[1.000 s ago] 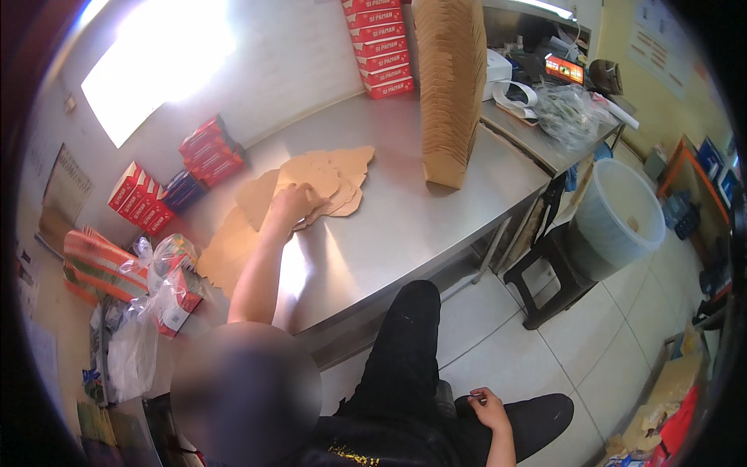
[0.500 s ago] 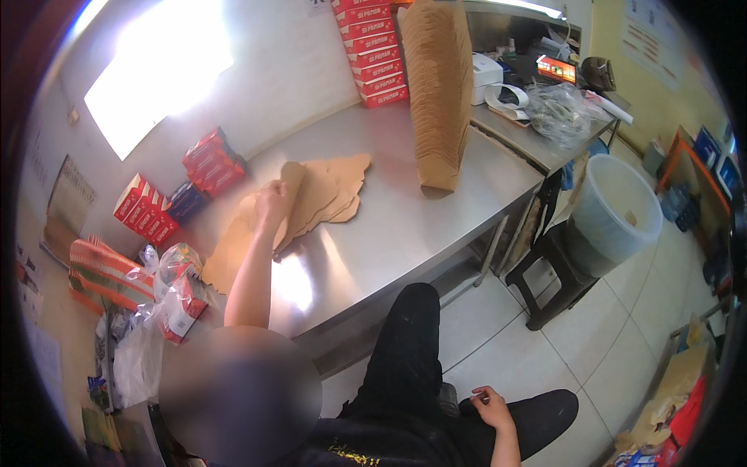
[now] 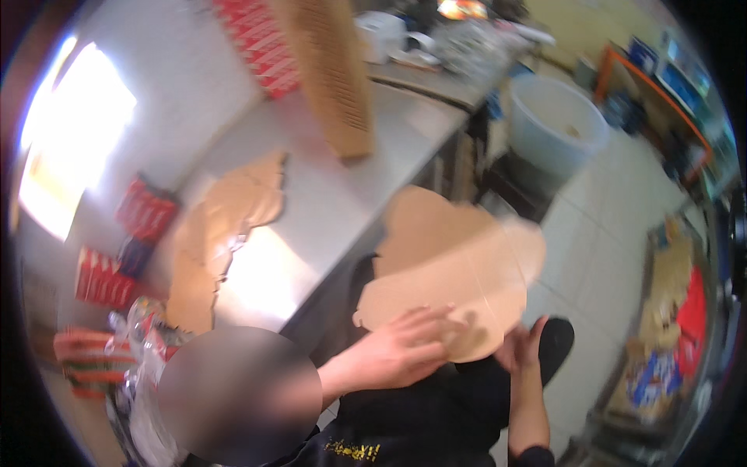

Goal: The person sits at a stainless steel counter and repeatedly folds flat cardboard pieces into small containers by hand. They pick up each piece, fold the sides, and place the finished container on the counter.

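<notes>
Steel worktable (image 3: 342,202), upper centre, carries a pile of flat cardboard blanks (image 3: 226,226) at centre left and a tall upright stack of cardboard (image 3: 334,70). 1 flat die-cut cardboard blank (image 3: 455,265) hangs in the lower centre, off the table, its long axis running lower left to upper right. Left hand (image 3: 401,350) lies flat on its near edge, fingers spread; right hand (image 3: 525,346) grips beneath the lower right edge, equally near.

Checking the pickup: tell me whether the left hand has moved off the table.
Yes. The left hand has come off the steel table toward the lap, holding a flat cardboard blank.
</notes>
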Tool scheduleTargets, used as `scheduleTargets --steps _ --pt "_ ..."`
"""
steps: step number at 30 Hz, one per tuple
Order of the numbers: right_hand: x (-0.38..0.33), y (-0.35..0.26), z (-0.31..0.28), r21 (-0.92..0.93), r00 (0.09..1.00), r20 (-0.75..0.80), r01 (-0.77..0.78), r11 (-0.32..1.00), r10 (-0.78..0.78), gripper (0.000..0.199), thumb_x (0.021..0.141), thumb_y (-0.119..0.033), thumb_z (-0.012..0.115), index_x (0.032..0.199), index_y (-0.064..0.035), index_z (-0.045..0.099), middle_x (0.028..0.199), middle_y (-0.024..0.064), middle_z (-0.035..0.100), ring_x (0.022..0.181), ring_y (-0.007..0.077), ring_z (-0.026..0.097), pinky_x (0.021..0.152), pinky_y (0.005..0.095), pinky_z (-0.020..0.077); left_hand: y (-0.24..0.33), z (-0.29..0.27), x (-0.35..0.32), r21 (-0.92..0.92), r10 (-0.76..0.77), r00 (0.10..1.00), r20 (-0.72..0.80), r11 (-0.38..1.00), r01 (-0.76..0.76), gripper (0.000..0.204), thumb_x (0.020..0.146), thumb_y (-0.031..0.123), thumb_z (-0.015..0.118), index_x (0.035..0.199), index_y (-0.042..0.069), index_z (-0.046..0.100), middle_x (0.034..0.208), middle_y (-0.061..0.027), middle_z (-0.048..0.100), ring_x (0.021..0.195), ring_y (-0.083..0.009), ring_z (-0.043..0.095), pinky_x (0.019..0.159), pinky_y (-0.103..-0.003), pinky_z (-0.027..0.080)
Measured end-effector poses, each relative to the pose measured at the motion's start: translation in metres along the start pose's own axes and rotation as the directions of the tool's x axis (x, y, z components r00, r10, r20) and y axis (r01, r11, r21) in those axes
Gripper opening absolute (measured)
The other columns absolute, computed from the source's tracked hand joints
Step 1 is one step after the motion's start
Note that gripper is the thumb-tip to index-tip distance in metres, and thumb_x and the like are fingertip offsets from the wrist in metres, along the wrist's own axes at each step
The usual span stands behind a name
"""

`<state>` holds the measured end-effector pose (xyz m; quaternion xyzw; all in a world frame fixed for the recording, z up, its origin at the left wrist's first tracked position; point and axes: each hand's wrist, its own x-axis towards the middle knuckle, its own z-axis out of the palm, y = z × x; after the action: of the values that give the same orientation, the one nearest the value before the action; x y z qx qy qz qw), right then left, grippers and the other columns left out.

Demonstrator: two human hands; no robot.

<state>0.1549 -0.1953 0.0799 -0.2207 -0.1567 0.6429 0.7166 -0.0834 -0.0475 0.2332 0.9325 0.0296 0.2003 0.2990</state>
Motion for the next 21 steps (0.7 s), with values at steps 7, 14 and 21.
scheduleTargets --steps 7,14,21 --pt "-0.041 -0.045 -0.023 -0.622 0.919 -0.372 -0.143 0.769 -0.13 0.039 0.097 -0.006 0.072 0.134 0.0003 0.061 0.122 0.0049 0.071 0.11 0.0144 0.068 0.094 0.0323 0.0544 -0.014 0.099 -0.011 -0.085 0.075 0.977 0.2 0.995 -0.058 0.04 0.081 0.032 0.088 0.111 0.013 0.07 0.153 -0.0121 0.052 0.152 -0.0401 0.037 0.122 -0.061 0.03" --pt "-0.036 -0.056 0.003 -0.586 0.943 -0.269 0.002 0.81 -0.197 0.047 0.097 -0.008 0.076 0.138 0.002 0.056 0.123 0.0072 0.072 0.108 0.0136 0.069 0.094 0.0309 0.0552 -0.067 0.049 0.009 -0.711 -0.614 0.772 -0.163 0.616 0.34 0.057 0.092 0.034 0.082 0.134 0.0 0.063 0.146 -0.0138 0.053 0.136 -0.0265 0.051 0.107 -0.036 0.045" --pt "0.006 -0.047 0.068 -0.981 0.649 0.165 0.026 -0.195 -0.742 0.071 0.082 -0.013 0.087 0.145 -0.0085 0.054 0.138 0.0136 0.063 0.148 0.0374 0.041 0.122 0.0526 0.0324 -0.069 0.056 0.002 -0.84 -0.472 0.841 0.265 0.316 0.442 0.045 0.112 0.025 0.052 0.146 -0.005 0.052 0.131 -0.007 0.065 0.117 -0.0132 0.059 0.097 -0.032 0.05"
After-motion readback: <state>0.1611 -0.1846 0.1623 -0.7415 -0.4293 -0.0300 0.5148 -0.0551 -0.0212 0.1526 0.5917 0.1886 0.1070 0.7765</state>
